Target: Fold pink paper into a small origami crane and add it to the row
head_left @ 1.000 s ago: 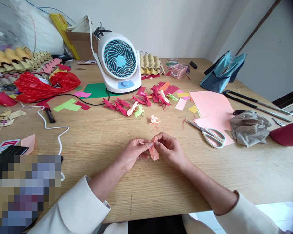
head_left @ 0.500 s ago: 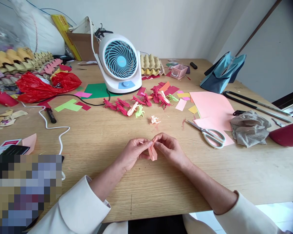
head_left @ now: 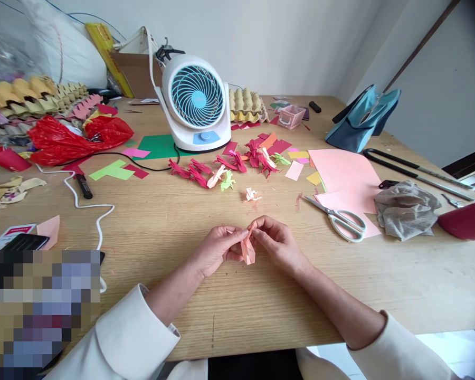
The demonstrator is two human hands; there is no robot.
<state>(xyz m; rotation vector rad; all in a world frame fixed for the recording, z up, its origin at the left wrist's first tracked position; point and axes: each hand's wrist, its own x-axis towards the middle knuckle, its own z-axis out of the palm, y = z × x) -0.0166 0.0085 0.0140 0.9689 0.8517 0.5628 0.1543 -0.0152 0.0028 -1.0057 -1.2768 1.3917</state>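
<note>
Head view: the left hand [head_left: 222,246] and the right hand [head_left: 277,244] pinch the top of one folded pink paper [head_left: 248,253] between them, its long way pointing toward the near edge of the table [head_left: 261,316], low end nearer the left hand. Beyond are one small pale paper shape [head_left: 250,195], one pair of scissors [head_left: 333,213] and one fan [head_left: 198,100].

Folded salmon-pink paper [head_left: 248,253]: partly hidden by the hands [head_left: 276,244]
Dark red rounded object [head_left: 465,219]: cut off, right
Blocky pixelated patch [head_left: 43,311], near left: contents unreadable

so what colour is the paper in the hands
Salmon pink; the folded paper shows best in the head view.
</note>
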